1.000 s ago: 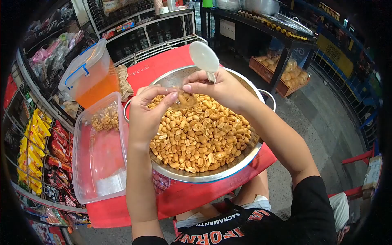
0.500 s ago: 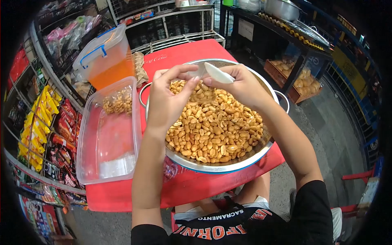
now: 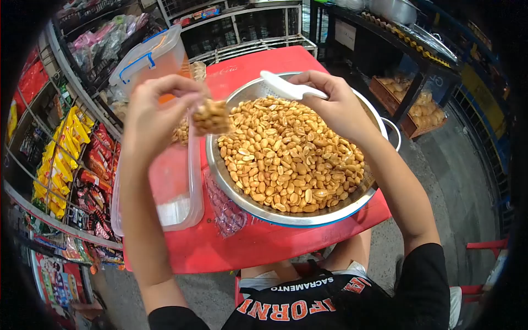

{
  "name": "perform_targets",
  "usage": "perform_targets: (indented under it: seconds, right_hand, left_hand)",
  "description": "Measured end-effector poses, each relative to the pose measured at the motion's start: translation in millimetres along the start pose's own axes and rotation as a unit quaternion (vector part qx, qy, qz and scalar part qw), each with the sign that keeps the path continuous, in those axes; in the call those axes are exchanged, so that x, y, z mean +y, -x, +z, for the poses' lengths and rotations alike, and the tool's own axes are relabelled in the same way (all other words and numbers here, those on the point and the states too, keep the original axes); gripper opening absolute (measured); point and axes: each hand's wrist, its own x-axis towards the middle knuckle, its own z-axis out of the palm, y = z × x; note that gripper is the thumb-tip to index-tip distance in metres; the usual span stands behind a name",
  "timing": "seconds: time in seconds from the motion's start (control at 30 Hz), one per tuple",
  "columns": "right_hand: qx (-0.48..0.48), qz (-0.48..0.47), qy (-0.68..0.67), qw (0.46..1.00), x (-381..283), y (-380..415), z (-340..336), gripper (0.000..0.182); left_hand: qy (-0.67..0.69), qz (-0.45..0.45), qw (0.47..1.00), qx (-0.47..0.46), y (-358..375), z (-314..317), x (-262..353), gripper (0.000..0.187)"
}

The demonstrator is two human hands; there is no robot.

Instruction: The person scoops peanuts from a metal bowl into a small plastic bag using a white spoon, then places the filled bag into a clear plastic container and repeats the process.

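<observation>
Metal bowl [image 3: 286, 215] of peanuts at worktop [image 3: 258, 247] near edge. Left hand [image 3: 151, 113] fingers pinched on small peanut bag [image 3: 210, 117] above clear tub [image 3: 176, 203]. Right hand [image 3: 335, 107] fingers closed on white scoop [image 3: 286, 87] over bowl's far rim.

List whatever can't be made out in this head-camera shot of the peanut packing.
- Small bag of peanuts, head view: blurred; the left hand covers its top, so no closure shows.
- White spoon: handle hidden in the right hand.
- Clear plastic tub: far end hidden behind the left hand and bag.
- Snack packets on the rack: print too small to read.
</observation>
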Motion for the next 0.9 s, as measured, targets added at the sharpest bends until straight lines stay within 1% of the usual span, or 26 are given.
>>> perform_targets:
  seconds: [0.03,0.1,0.13,0.17,0.2,0.23,0.3,0.33,0.4,0.43,0.5,0.57,0.63,0.67,0.7,0.77,0.83,0.9]
  right_hand:
    - [0.002,-0.013,0.048,0.999,0,0,0,0.021]
    - [-0.004,-0.007,0.058,0.998,-2,1,0,0.018]
    - [-0.009,0.005,0.091,0.996,-4,2,0,0.018]
    - [-0.013,0.017,0.124,0.992,-5,2,0,0.019]
    - [-0.009,0.011,0.128,0.992,-5,2,0,0.018]
    - [-0.011,0.009,0.124,0.992,-5,2,1,0.018]
    - [0.003,-0.009,0.120,0.993,-4,2,2,0.015]
    - [0.004,-0.014,0.117,0.993,-3,1,2,0.014]
    - [0.001,-0.007,0.119,0.993,-4,1,1,0.013]
    - [-0.001,0.002,0.125,0.992,-5,1,1,0.013]
    - [0.004,0.008,0.130,0.991,-5,1,1,0.013]
    - [0.003,0.015,0.147,0.989,-9,0,0,0.013]
    - [0.010,0.006,0.150,0.989,-7,0,0,0.013]
    - [0.014,-0.004,0.152,0.988,-6,1,0,0.012]
    - [0.014,0.000,0.153,0.988,-5,1,0,0.012]
    - [0.012,0.016,0.138,0.990,-3,0,-1,0.012]
    - [0.012,0.005,0.131,0.991,-2,0,-1,0.012]
    - [0.010,0.037,0.152,0.988,-10,1,-1,0.012]
  left_hand:
    - [-0.038,-0.058,0.998,0.006,1,-11,-17,0.013]
    - [-0.020,-0.131,0.991,-0.019,6,-34,-48,0.014]
    - [-0.024,-0.136,0.990,-0.017,7,-43,-72,0.014]
    - [0.000,-0.166,0.985,-0.038,10,-49,-102,0.014]
    - [0.025,-0.194,0.979,-0.059,14,-51,-129,0.014]
    - [0.058,-0.217,0.973,-0.054,21,-51,-150,0.015]
    - [-0.023,-0.221,0.972,-0.080,31,-48,-179,0.018]
    - [-0.021,-0.251,0.964,-0.086,34,-45,-191,0.019]
    - [-0.008,-0.307,0.947,-0.089,38,-37,-207,0.020]
    - [-0.009,-0.306,0.948,-0.088,38,-33,-215,0.020]
    - [-0.001,-0.339,0.937,-0.088,37,-25,-236,0.022]
    - [-0.013,-0.338,0.936,-0.102,36,-17,-254,0.022]
    - [0.076,-0.412,0.905,-0.079,36,-6,-269,0.021]
    - [0.064,-0.445,0.890,-0.079,33,-4,-271,0.019]
    - [0.065,-0.446,0.889,-0.083,33,-2,-272,0.019]
    - [0.122,-0.468,0.873,-0.068,33,-1,-274,0.018]
    - [0.130,-0.467,0.873,-0.060,31,7,-272,0.020]
    - [0.137,-0.465,0.873,-0.051,31,12,-273,0.023]
